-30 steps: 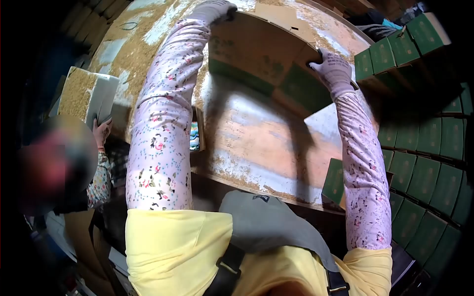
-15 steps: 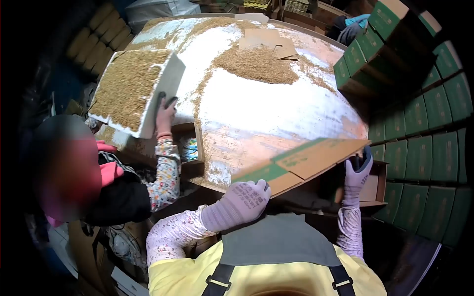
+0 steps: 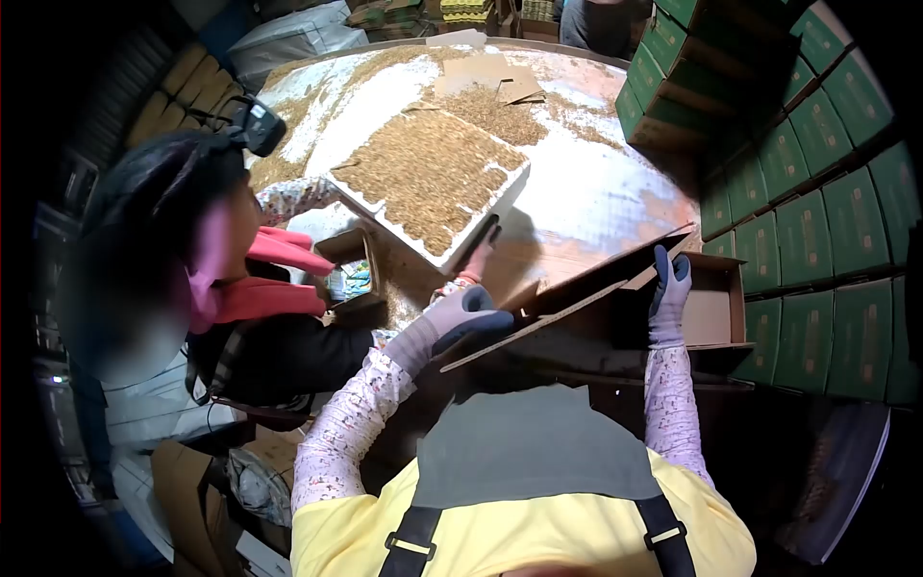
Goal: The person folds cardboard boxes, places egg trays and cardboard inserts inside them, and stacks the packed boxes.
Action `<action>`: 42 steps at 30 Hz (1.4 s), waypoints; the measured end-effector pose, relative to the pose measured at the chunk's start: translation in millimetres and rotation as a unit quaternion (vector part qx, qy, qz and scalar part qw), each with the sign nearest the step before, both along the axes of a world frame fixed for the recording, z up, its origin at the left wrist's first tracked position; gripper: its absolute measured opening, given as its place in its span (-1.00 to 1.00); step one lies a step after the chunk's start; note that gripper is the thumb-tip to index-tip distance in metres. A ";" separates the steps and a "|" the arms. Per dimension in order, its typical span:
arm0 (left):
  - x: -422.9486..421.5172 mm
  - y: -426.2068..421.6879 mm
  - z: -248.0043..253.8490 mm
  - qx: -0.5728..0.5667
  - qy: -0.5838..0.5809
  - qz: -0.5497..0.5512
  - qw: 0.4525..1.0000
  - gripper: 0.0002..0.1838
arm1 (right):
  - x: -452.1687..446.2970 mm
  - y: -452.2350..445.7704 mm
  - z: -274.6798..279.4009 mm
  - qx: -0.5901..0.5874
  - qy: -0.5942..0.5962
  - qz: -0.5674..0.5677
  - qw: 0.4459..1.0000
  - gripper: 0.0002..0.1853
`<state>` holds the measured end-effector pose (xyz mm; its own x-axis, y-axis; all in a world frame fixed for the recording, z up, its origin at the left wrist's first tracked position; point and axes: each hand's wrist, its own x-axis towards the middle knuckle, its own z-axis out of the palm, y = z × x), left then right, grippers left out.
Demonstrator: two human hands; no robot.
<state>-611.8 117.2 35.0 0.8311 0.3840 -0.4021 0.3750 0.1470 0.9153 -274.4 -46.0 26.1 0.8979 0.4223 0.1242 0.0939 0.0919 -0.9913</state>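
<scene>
A brown cardboard carton [image 3: 583,313], partly unfolded, is held in front of me at the table's near edge, with a dark gap between its panels. My left hand [image 3: 457,325], in a grey glove with dark fingertips, is closed at its left end; the fingertips are partly hidden. At the right end, my right hand [image 3: 670,293] pinches a flap between thumb and fingers. Just beyond my left hand, a co-worker's gloved hand [image 3: 478,258] supports a white foam tray [image 3: 500,207] heaped with brown shavings-like material.
The co-worker [image 3: 279,346] stands close on my left. A small carton with colourful packets [image 3: 351,274] is beside them. Stacked green boxes [image 3: 803,245] line the right side, near an open carton [image 3: 711,303]. Loose shavings and flat cardboard [image 3: 486,75] lie on the table [image 3: 577,197].
The flat carton has been opened out and its printed face turned away. The co-worker has swung the foam tray right, over the table. My left hand has shifted slightly left and up.
</scene>
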 end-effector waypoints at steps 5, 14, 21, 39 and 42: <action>-6.2 -31.5 46.4 0.491 0.069 0.041 0.867 -0.74 | 0.4 -36.4 16.2 -0.138 -0.093 0.035 0.985 -0.69; 83.6 -46.4 28.3 0.529 0.121 -0.134 0.829 -0.78 | -49.3 -3.2 52.7 -0.529 -0.443 0.463 0.557 -0.63; 122.5 -7.5 -16.8 0.793 -0.234 -0.187 0.531 -0.54 | -52.0 -51.8 85.9 -0.403 -0.203 0.614 0.648 -0.34; 132.6 -27.2 29.4 0.651 -0.015 -0.028 0.758 -0.08 | 2.7 8.6 -16.5 -0.232 -0.543 -0.102 0.801 -0.73; 88.0 -94.9 -4.1 0.601 0.018 -0.182 0.778 -0.03 | 2.4 -16.7 -32.4 -0.097 -0.364 -0.173 0.910 -0.77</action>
